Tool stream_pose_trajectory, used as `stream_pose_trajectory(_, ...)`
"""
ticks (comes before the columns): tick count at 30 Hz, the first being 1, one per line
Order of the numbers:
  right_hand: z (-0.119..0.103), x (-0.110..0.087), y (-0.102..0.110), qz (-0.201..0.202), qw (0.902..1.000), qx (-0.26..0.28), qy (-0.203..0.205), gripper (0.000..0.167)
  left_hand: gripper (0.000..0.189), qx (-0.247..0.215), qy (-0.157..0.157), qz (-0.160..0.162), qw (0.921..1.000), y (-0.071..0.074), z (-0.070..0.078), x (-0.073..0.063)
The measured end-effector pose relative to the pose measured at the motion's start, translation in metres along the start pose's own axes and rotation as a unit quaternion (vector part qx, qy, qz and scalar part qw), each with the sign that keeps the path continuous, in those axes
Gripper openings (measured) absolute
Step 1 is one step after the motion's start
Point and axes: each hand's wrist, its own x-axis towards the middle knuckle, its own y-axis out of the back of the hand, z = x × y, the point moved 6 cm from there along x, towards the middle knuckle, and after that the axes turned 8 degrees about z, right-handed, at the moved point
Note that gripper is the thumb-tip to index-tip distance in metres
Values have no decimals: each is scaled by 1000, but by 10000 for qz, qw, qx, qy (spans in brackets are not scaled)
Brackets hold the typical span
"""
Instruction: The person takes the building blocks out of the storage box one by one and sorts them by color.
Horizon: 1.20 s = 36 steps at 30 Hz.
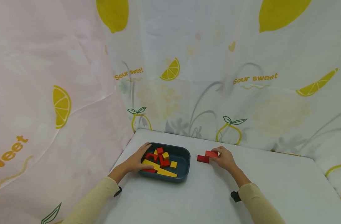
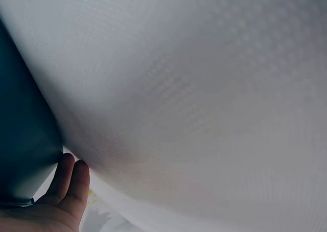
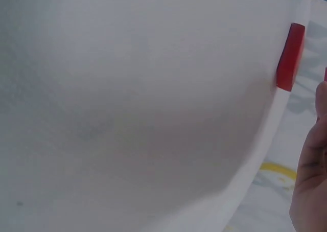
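Observation:
In the head view a dark blue tray holds several red and yellow wooden blocks. My left hand grips its left end, thumb over the near rim and fingers along the far left corner. Two of those fingers show against the tray's outer wall in the left wrist view. To the right of the tray my right hand pinches a red block between thumb and fingers. A second red block lies on the white table just left of it; whether the two touch I cannot tell.
Inside the tray a yellow cube and a long yellow wedge lie near the front. White cloth with lemon prints hangs behind the table, and a pinkish sheet hangs at the left.

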Motion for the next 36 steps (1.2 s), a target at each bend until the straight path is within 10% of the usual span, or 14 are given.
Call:
stream_pose_trajectory(20,54,-14,-3,-764,9877,232,-1345,42,110,-101,-7,-49,9999,2,2,2)
stream_pose_trajectory(36,56,-11,-8,-1166,9850,253,-1246,39,111,-75,37,-37,10000,-1,-3,4)
